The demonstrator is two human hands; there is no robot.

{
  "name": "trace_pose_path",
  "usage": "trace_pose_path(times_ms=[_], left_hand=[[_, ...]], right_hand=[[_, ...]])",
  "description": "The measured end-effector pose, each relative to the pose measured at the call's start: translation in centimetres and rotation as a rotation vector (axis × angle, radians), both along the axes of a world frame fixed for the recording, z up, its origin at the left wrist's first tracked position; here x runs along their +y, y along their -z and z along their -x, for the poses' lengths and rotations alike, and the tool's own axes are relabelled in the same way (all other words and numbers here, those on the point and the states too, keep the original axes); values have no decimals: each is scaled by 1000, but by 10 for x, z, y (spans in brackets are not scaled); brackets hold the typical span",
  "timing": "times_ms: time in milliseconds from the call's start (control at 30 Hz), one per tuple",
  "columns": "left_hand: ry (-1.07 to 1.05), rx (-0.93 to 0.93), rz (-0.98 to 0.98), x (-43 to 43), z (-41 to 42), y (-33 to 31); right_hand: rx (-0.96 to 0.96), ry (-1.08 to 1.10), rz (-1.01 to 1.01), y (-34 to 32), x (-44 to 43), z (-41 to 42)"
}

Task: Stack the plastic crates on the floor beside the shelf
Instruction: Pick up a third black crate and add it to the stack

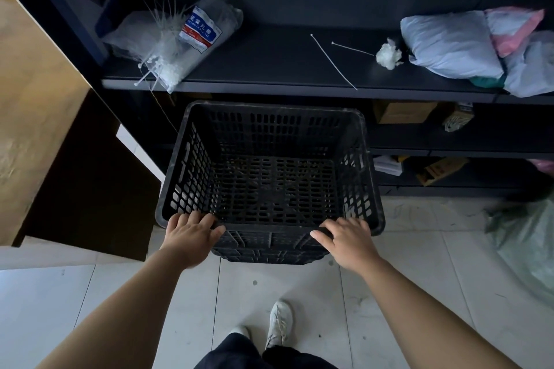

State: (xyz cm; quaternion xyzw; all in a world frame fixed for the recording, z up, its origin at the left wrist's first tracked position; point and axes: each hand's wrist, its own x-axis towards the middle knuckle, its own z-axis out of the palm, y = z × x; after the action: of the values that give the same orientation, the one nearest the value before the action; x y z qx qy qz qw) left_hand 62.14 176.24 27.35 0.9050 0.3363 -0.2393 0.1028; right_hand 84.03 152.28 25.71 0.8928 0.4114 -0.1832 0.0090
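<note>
A black perforated plastic crate (269,165) stands in front of the dark shelf (299,87), its open top facing me. Below its near wall the ribbed edges of another black crate (266,255) show, so the top crate sits nested on a stack. My left hand (190,234) grips the near rim at its left corner, fingers curled over the edge. My right hand (344,237) holds the same rim near the right corner. The crate is empty inside. How many crates lie underneath is hidden.
A bag of white cable ties (177,42) and loose ties (332,60) lie on the shelf, with stuffed plastic bags (455,45) at right. Cardboard boxes (404,112) sit on lower shelves. A wooden panel (39,117) stands left, a greenish bag (527,246) right. My feet (278,323) are on pale tiles.
</note>
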Motion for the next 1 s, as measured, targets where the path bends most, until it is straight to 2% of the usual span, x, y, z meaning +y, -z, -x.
trace_pose_path(times_ms=[300, 467, 667, 1000], left_hand=[[-5, 23, 8, -1, -2, -1], [-56, -79, 42, -2, -3, -10], [-9, -270, 116, -2, -10, -39], [250, -559, 212, -33, -45, -99]], right_hand=[[58, 53, 68, -12, 5, 2], [45, 122, 106, -20, 5, 14], [26, 312, -145, -36, -7, 44], [-176, 660, -448, -93, -62, 91]])
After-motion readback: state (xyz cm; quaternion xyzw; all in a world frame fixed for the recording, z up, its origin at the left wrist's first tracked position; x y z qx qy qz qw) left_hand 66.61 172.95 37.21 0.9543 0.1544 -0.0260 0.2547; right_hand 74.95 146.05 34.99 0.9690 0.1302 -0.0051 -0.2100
